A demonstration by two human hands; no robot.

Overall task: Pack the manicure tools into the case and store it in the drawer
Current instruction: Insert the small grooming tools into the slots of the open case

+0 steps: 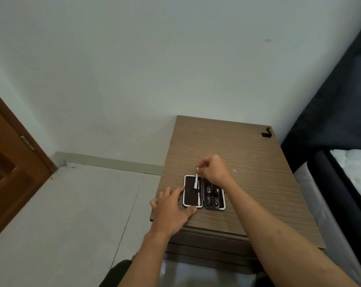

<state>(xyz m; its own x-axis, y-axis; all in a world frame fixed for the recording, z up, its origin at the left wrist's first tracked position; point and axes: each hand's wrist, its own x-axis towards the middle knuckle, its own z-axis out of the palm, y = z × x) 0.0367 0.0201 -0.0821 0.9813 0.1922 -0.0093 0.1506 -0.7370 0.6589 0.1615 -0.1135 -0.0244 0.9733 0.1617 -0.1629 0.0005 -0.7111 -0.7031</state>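
Note:
A black manicure case [190,198] with a silver rim lies open flat near the front left corner of the wooden nightstand [248,162]. Its right half [214,198] holds several metal tools in loops. My left hand [172,208] rests flat on the nightstand, its fingertips and thumb touching the case's left edge. My right hand [213,168] hovers above the case, pinching the top of a slim white nail file [195,181] that hangs down over the left half. A thin metal tool [199,194] lies along the left half near the hinge.
A small black object [266,133] sits at the nightstand's far right corner. A bed with dark frame [341,131] and white bedding stands to the right. A wooden door [11,162] is at the left. The drawer fronts [206,241] below the top are shut.

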